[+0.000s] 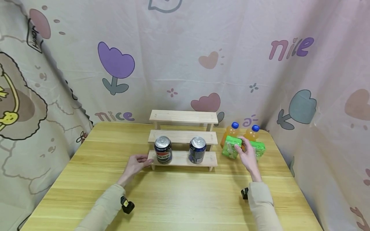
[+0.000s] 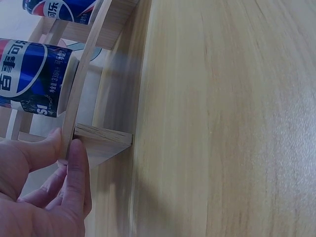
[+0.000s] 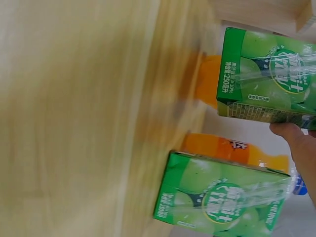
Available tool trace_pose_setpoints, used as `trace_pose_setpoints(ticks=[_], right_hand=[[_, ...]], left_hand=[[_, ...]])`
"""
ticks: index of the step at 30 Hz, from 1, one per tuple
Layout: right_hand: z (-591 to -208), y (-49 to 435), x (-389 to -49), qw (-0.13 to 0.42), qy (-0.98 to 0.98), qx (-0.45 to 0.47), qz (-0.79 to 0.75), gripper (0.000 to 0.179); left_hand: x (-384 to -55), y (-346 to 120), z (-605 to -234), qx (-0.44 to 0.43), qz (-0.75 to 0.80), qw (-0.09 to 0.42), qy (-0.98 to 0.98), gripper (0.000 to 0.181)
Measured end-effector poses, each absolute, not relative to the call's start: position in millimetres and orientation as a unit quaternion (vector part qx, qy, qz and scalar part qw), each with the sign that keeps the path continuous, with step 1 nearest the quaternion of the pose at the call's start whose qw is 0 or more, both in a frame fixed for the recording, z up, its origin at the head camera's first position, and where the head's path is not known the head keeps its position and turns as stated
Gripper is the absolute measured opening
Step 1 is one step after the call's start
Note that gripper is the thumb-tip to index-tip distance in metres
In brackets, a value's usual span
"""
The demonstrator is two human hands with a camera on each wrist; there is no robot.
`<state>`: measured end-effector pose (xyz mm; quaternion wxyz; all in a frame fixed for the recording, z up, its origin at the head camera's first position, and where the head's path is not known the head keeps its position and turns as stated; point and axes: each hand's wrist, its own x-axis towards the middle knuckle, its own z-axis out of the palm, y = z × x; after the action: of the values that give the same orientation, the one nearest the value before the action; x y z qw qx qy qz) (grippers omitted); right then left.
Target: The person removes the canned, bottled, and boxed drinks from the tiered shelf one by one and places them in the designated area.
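My left hand [image 1: 135, 166] pinches the left end of the lowest step of a three-tier wooden shelf [image 1: 182, 159], thumb above and fingers below in the left wrist view. Two dark blue Pepsi cans stand upright on that step, a left can [image 1: 163, 153] and a right can [image 1: 198, 153]. My right hand [image 1: 248, 158] grips a green juice box [image 1: 230, 148] near its top, and the right wrist view shows its base above the table. Beside it, a second green juice box [image 3: 222, 195] stands on the table to the right.
Behind the juice boxes stand two orange drink bottles with blue caps, a left bottle [image 1: 232, 130] and a right bottle [image 1: 252, 133]. The wooden table [image 1: 185, 199] meets a printed curtain [image 1: 173, 64] at the back. The shelf's middle step [image 1: 182, 137] and top step [image 1: 185, 116] rise behind the cans.
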<state>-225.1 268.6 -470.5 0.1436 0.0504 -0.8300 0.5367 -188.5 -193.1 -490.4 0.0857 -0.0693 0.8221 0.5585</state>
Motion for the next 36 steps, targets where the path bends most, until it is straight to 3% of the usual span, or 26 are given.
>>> trace_pose_setpoints(ticks=[29,36], right_hand=[[-470.3,281.6,-233.6,0.025,-0.839,0.057,0.541,0.044],[-468.3,281.8,-232.7,0.019,-0.829,0.05,0.557,0.05]], left_hand=[[-189.1,-193.9,-491.8,-0.071,0.565,0.081,0.818,0.05],[-189.4,-193.7,-493.1,-0.071,0.562,0.076,0.821,0.049]])
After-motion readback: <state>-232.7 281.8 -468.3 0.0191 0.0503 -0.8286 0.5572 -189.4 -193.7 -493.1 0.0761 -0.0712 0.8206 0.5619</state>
